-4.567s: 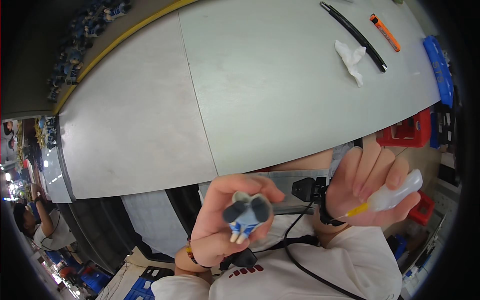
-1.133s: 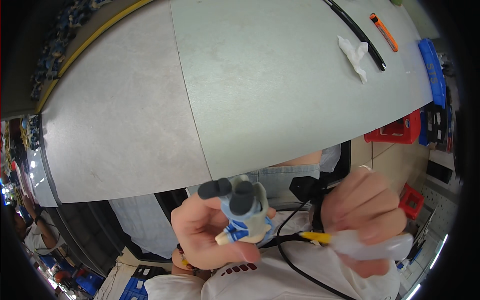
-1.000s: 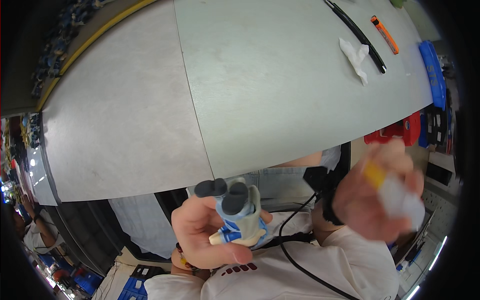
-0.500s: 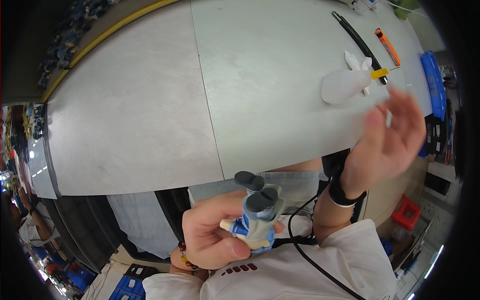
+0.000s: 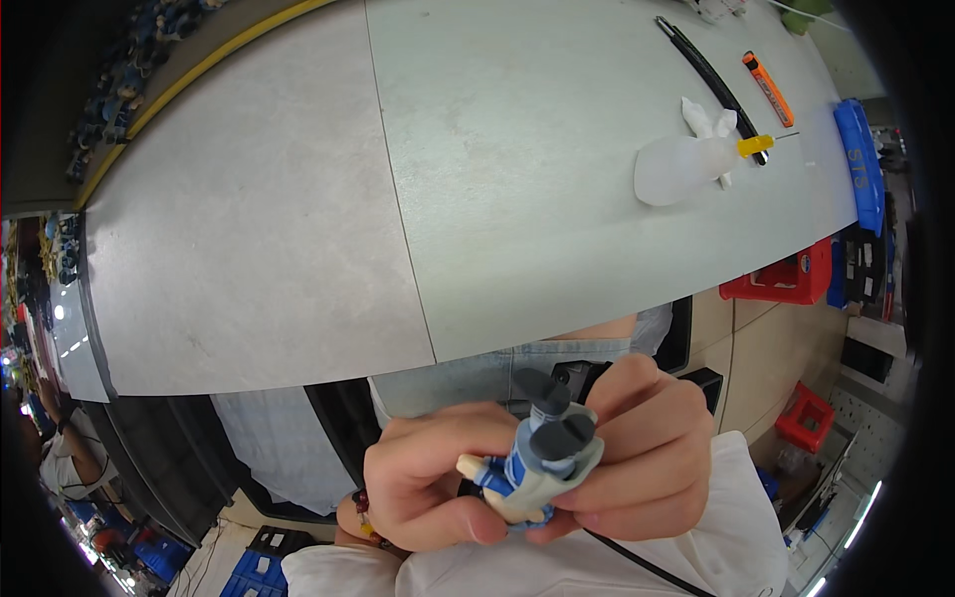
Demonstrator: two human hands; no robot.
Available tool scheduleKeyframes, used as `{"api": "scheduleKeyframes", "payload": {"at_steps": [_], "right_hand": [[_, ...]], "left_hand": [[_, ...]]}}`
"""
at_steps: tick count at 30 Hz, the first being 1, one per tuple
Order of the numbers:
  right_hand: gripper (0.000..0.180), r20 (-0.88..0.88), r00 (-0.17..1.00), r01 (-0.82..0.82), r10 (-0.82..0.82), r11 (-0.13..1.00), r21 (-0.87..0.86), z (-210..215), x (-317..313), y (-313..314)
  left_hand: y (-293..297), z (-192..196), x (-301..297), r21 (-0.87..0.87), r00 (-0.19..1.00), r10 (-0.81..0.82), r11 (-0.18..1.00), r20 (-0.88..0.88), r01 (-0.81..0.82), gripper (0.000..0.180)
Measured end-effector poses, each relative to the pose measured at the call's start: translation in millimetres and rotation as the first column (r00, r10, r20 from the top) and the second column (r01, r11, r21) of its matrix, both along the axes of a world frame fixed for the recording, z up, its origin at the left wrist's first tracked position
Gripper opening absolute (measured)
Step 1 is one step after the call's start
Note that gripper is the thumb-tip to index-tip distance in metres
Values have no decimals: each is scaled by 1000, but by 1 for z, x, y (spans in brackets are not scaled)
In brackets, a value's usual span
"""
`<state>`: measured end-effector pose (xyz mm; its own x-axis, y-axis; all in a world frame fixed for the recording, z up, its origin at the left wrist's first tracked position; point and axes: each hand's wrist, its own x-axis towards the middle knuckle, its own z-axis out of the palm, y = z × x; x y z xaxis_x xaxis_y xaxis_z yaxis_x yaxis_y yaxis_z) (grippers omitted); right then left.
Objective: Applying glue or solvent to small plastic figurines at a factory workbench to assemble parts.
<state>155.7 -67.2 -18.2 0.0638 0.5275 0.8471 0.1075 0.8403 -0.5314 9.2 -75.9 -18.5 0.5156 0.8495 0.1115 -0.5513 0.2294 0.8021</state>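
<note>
hands both clamped on our small toy figure [image 5: 532, 463], left hand [image 5: 433, 483] and right hand [image 5: 642, 448]; squeezing unevenly, we judge, could snap its grey propellers.

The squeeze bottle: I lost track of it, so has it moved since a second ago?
Yes. It left the right hand near the lap and now the squeeze bottle lies on the table, beside the white rag.
</note>
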Motion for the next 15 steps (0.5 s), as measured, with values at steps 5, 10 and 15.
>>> {"api": "scheduleKeyframes", "payload": {"at_steps": [5,10,15], "right_hand": [[27,176,983,-29,55,989,-148,14,15,-8],[27,221,974,-14,49,987,-158,14,17,-8],[28,224,973,-17,50,989,-147,14,16,-8]], "left_hand": [[4,4,0,6,998,-60,998,-7,60,41],[1,4,-1,30,998,-33,999,-51,35,45],[0,5,2,22,995,24,1000,-98,-22,47]]}}
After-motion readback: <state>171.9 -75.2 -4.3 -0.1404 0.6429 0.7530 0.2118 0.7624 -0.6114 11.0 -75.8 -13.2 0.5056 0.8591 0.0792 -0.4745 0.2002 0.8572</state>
